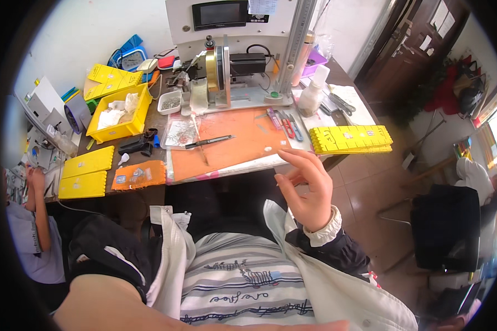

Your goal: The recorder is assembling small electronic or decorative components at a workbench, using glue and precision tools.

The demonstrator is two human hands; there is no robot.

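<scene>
An open cream jacket (350,292) with dark sleeves (337,252) and a gathered pale cuff (323,231) frames a grey-and-white striped shirt (232,259).

Orange is recorded on the work mat (240,153), yellow on the plastic basket (113,133); the shirt (215,256) is striped in grey, white and navy.

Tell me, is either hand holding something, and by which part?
Nothing shows in the right hand. The left arm runs along the picture's lower edge, so that hand's grip can't be told.
</scene>
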